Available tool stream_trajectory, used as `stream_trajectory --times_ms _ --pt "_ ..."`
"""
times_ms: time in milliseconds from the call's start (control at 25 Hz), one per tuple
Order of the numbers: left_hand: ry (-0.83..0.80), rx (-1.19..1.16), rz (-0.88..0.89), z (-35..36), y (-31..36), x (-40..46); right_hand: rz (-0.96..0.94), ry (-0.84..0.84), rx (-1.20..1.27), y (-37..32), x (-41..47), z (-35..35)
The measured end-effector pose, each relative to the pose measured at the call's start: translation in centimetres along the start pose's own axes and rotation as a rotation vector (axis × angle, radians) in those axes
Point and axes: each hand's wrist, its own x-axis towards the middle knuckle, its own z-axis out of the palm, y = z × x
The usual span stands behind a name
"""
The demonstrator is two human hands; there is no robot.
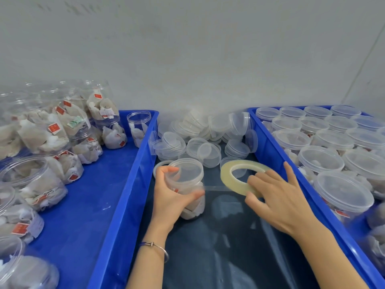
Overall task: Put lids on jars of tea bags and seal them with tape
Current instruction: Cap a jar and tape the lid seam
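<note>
Jar (188,190) of tea bags, lid (187,171) already on, standing on dark counter (218,236) between left blue bin (125,195) and right blue bin (277,155). Left hand (173,195) wrapped round jar body just under lid, fingers (196,193) curled and clamped on it. Right hand (277,197) holding tape roll (242,176), fingers pinching its near edge, thin clear strip stretched from roll to jar at lid seam. Sealing step likely under way. Clear thin plastic, probably light, smooth and a bit slippery, walls likely flex if squeezed; best gripped round body below seam, leaving lid edge free. Loose spare lids (200,138) piled behind.
</note>
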Motion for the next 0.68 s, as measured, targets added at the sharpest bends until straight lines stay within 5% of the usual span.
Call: stream_trajectory --times_ms 200,680 --pt "-0.116 -0.035 -0.006 -1.3 -0.5 -0.3 0.086 -0.037 0.027 1.2 2.0 0.2" --pt "-0.385 -0.014 0.025 -1.0 -0.4 -1.3 -0.086 -0.142 0.251 -1.5 7.9 2.4"
